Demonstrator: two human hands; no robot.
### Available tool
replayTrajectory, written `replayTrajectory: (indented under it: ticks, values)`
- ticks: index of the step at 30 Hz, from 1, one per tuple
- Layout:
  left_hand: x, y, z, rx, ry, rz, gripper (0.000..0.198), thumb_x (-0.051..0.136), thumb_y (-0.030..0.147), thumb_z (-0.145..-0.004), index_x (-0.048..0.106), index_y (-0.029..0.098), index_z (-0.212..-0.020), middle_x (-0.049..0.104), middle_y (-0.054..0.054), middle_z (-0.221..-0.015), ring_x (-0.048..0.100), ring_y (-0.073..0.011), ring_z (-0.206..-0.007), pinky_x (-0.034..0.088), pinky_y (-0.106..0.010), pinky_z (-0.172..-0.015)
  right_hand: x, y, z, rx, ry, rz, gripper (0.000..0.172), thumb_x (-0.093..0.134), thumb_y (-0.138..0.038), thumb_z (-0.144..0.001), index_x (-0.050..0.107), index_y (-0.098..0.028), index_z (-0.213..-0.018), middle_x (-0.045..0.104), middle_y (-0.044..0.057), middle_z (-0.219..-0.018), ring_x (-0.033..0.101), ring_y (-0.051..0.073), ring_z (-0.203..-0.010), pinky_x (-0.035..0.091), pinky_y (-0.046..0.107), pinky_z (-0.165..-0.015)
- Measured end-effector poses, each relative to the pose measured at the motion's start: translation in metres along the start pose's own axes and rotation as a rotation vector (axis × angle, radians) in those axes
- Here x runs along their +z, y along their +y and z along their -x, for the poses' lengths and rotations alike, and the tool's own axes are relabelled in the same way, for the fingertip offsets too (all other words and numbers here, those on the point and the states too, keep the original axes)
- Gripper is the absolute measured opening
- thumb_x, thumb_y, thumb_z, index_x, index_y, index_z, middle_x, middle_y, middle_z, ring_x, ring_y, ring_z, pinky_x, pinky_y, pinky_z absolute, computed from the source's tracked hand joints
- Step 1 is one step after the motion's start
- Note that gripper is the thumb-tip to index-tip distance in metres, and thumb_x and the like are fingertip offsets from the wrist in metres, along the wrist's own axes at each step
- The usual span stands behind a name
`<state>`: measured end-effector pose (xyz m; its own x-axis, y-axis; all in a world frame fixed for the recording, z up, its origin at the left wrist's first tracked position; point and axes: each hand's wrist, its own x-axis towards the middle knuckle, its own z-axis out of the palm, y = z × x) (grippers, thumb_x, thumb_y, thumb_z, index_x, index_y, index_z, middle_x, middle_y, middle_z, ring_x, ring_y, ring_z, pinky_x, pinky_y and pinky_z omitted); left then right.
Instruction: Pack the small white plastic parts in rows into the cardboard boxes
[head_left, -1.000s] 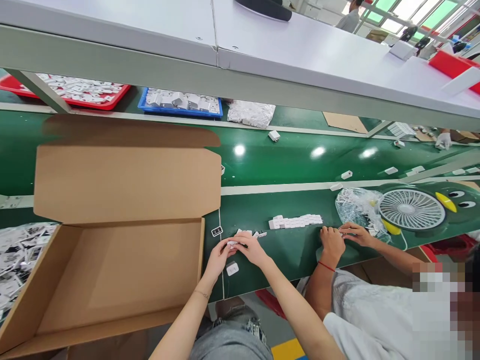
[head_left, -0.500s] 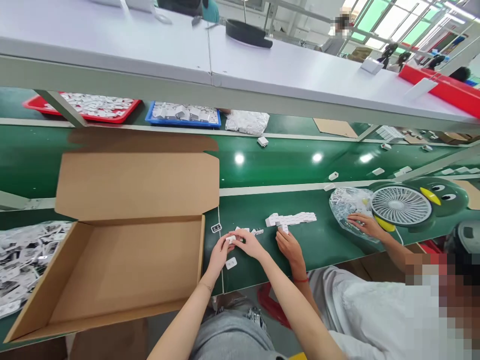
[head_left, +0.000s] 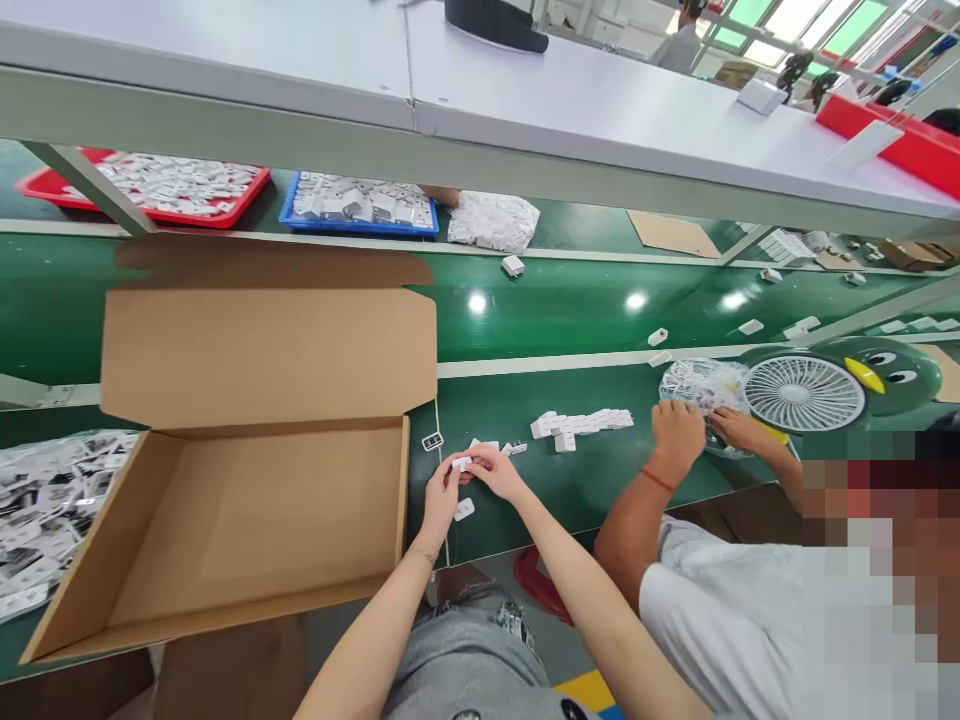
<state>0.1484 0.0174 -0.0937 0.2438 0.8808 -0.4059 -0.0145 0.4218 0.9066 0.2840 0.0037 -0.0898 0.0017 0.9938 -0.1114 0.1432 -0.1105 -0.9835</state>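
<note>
Between my left hand (head_left: 442,490) and my right hand (head_left: 491,470) is a small white plastic piece (head_left: 461,463), pinched by the fingers of both. Its exact kind is too small to make out. Just behind my fingers lie more small white parts (head_left: 514,448), partly hidden. A small black-and-white part (head_left: 432,441) rests beyond my left hand. Nearer to me, a flat white plate (head_left: 464,509) lies on the green table below my hands. Rows of white blocks (head_left: 585,424) stand to the right of my right hand.
An open cardboard box (head_left: 285,520) takes up the left, beside a bag of parts (head_left: 52,510). A co-worker's hands (head_left: 679,435) reach to a plastic bag (head_left: 701,385) near a green fan (head_left: 806,393). Red tray (head_left: 247,200) and blue tray (head_left: 360,228) sit beyond the belt.
The co-worker's near hand has left the white block rows and moved right to the plastic bag. My hands stay together on the white piece, which has turned slightly.
</note>
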Motion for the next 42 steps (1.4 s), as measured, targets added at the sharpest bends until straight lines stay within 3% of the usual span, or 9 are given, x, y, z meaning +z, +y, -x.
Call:
replayTrajectory:
  ticks: [5, 9, 14, 17, 21, 25, 28, 33, 42]
  values:
    - [-0.009, 0.022, 0.011, -0.022, 0.015, -0.134, 0.046, 0.046, 0.041, -0.079, 0.047, 0.014, -0.116, 0.058, -0.013, -0.101, 0.061, -0.0143, -0.063, 0.054, -0.034, -0.065, -0.010, -0.013, 0.003, -0.018, 0.031, 0.070, 0.031, 0.057, -0.026, -0.074, 0.060, -0.021, -0.105, 0.057, 0.004, -0.097, 0.054, 0.010, -0.068, 0.048, 0.026, -0.067]
    - [-0.023, 0.056, 0.013, 0.325, 0.225, -0.664, 0.044, 0.039, 0.031, -0.083, 0.038, 0.016, -0.125, 0.040, -0.018, -0.123, 0.061, -0.0172, -0.075, 0.049, -0.040, -0.077, -0.025, -0.023, 0.021, -0.080, 0.344, 0.251, 0.029, 0.045, -0.019, -0.081, 0.058, -0.021, -0.106, 0.056, 0.006, -0.102, 0.055, 0.014, -0.080, 0.046, 0.032, -0.076]
    - [-0.026, 0.081, -0.022, 0.231, 0.078, -1.100, 0.039, 0.038, 0.018, -0.081, 0.044, 0.012, -0.119, 0.043, -0.021, -0.122, 0.061, -0.0279, -0.087, 0.047, -0.043, -0.076, -0.008, -0.012, 0.035, -0.176, 0.077, 0.512, 0.036, 0.049, -0.014, -0.076, 0.056, -0.024, -0.110, 0.055, 0.007, -0.108, 0.050, 0.020, -0.102, 0.041, 0.037, -0.089]
    - [-0.026, 0.087, -0.031, 0.194, 0.009, -1.105, 0.028, 0.036, 0.019, -0.082, 0.053, 0.014, -0.104, 0.056, -0.017, -0.106, 0.061, -0.0267, -0.084, 0.046, -0.041, -0.076, 0.005, 0.000, 0.037, -0.118, 0.144, 0.461, 0.025, 0.046, -0.017, -0.080, 0.061, -0.023, -0.100, 0.058, 0.007, -0.097, 0.053, 0.020, -0.095, 0.044, 0.037, -0.085]
    - [-0.022, 0.096, 0.006, 0.241, -0.054, -0.788, 0.033, 0.045, 0.029, -0.080, 0.048, 0.022, -0.113, 0.059, -0.010, -0.109, 0.062, -0.0212, -0.081, 0.046, -0.032, -0.075, -0.002, 0.013, 0.055, 0.074, 0.425, 0.029, 0.023, 0.050, -0.033, -0.081, 0.062, -0.020, -0.095, 0.060, 0.007, -0.091, 0.058, 0.019, -0.084, 0.050, 0.035, -0.074]
    - [0.006, 0.076, 0.061, 0.176, -0.453, -0.656, 0.029, 0.054, 0.028, -0.074, 0.054, 0.025, -0.103, 0.066, -0.003, -0.088, 0.062, -0.0195, -0.074, 0.046, -0.028, -0.069, -0.019, 0.023, 0.090, 0.255, 0.670, -0.577, 0.035, 0.061, -0.041, -0.073, 0.061, -0.018, -0.099, 0.062, 0.006, -0.090, 0.062, 0.018, -0.077, 0.053, 0.033, -0.069]
    - [0.034, 0.038, 0.074, 0.183, -0.544, -0.674, 0.022, 0.049, 0.019, -0.074, 0.059, 0.023, -0.094, 0.064, -0.005, -0.090, 0.061, -0.0196, -0.078, 0.047, -0.030, -0.072, -0.025, 0.024, 0.113, 0.244, 0.767, -0.718, 0.037, 0.065, -0.039, -0.069, 0.063, -0.020, -0.100, 0.064, 0.006, -0.097, 0.061, 0.016, -0.084, 0.049, 0.033, -0.081]
    - [0.056, -0.009, 0.055, -0.057, -0.452, -0.414, 0.030, 0.049, 0.023, -0.073, 0.057, 0.019, -0.102, 0.063, -0.007, -0.094, 0.062, -0.0154, -0.061, 0.052, -0.029, -0.054, -0.023, 0.016, 0.131, 0.280, 0.734, -0.454, 0.037, 0.067, -0.036, -0.068, 0.064, -0.021, -0.102, 0.066, 0.003, -0.081, 0.059, 0.014, -0.066, 0.050, 0.031, -0.068]
    - [0.048, -0.009, 0.045, -0.128, -0.509, -0.213, 0.035, 0.059, 0.030, -0.068, 0.057, 0.016, -0.100, 0.069, -0.005, -0.080, 0.066, -0.0196, -0.069, 0.053, -0.036, -0.072, -0.031, 0.004, 0.124, 0.002, 0.407, 0.237, 0.020, 0.062, -0.026, -0.075, 0.067, -0.034, -0.093, 0.059, 0.004, -0.107, 0.050, 0.021, -0.101, 0.043, 0.040, -0.086]
